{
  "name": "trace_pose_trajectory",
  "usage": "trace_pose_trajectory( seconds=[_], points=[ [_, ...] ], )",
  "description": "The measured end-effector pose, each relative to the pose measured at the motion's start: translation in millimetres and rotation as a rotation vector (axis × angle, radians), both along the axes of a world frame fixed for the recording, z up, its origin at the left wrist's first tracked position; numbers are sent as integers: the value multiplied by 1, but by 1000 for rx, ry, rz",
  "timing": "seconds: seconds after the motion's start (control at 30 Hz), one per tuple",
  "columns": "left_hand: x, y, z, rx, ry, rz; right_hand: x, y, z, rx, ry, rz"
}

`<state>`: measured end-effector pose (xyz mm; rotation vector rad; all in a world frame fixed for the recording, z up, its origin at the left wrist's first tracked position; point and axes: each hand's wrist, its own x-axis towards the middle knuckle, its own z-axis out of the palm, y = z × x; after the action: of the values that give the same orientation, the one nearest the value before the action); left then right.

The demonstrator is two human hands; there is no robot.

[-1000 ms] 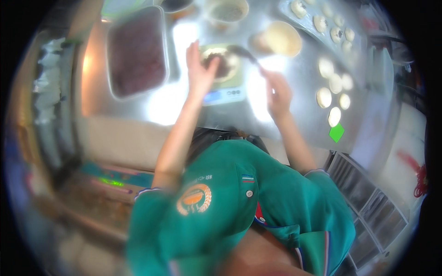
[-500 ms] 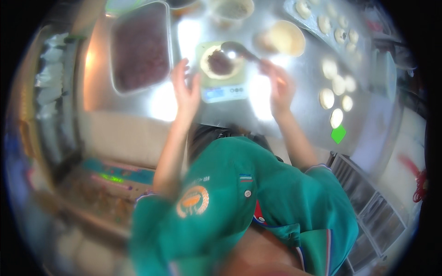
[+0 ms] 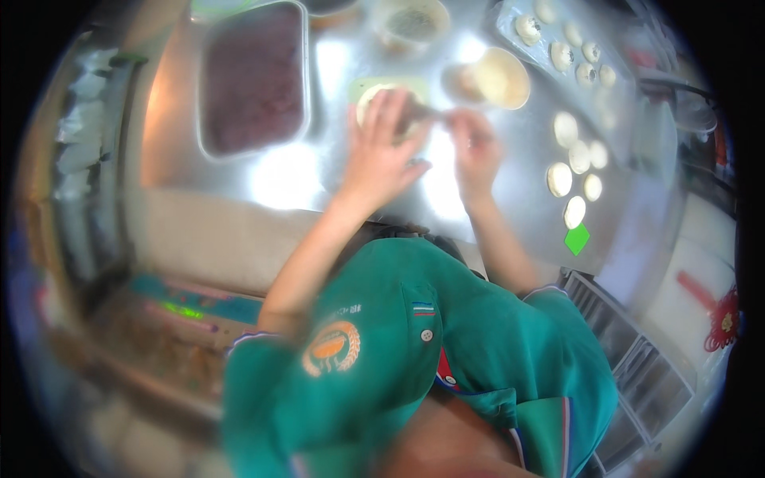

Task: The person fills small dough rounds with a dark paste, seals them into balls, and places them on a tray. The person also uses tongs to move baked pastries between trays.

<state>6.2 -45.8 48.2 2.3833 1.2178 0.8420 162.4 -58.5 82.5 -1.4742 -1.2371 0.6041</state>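
Observation:
A round of pale dough (image 3: 367, 102) lies on a small light-green scale (image 3: 360, 84) on the metal table. My left hand (image 3: 381, 155) reaches over them, its fingers stretched out across the dough, hiding most of it and the scale's front. Whether the fingertips touch the dough I cannot tell. Just to the right, my right hand (image 3: 476, 151) is closed round the handle of a dark spoon (image 3: 428, 114). The spoon's head points left over the dough, partly behind my left fingers. The dark filling on the dough is hidden now.
A large tray (image 3: 307, 103) of dark red filling stands left. Bowls (image 3: 522, 84) (image 3: 406, 20) sit at the back. Several dough rounds (image 3: 560, 179) lie to the right, near a green diamond-shaped piece (image 3: 577, 239). A tray (image 3: 510, 36) of filled buns stands back right.
My left hand has moved right and forward from beside the scale to over the dough. My right hand keeps the spoon, whose head has dropped lower over the dough.

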Motion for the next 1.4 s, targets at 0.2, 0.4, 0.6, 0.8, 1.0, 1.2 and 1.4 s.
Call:
trace_pose_trajectory(
  seconds=[0.2, 0.4, 0.6, 0.8, 1.0, 1.2, 1.4],
  points=[
    [-8, 2, -4, -10, 61, 24, -6, 1, 3, 47, -109, 27],
    [-10, 4, -23, -8, 255, 75, 4, 6, -1, 224, -420, 31],
    [-14, -3, -39, -80, 111, 109, 14, 4, 2, 279, -482, 63],
    [-25, -6, -43, -58, 182, 171, -1, 14, 5, 171, -138, 76],
    [-78, -45, -45, -52, -6, 297, -85, 62, -12, -75, 168, 437],
    [-103, -67, -45, -418, -134, 464, -77, 64, -20, -79, -122, 462],
    [-86, -74, -68, -222, -7, 217, 19, -3, -38, -222, -270, 239]
  ],
)
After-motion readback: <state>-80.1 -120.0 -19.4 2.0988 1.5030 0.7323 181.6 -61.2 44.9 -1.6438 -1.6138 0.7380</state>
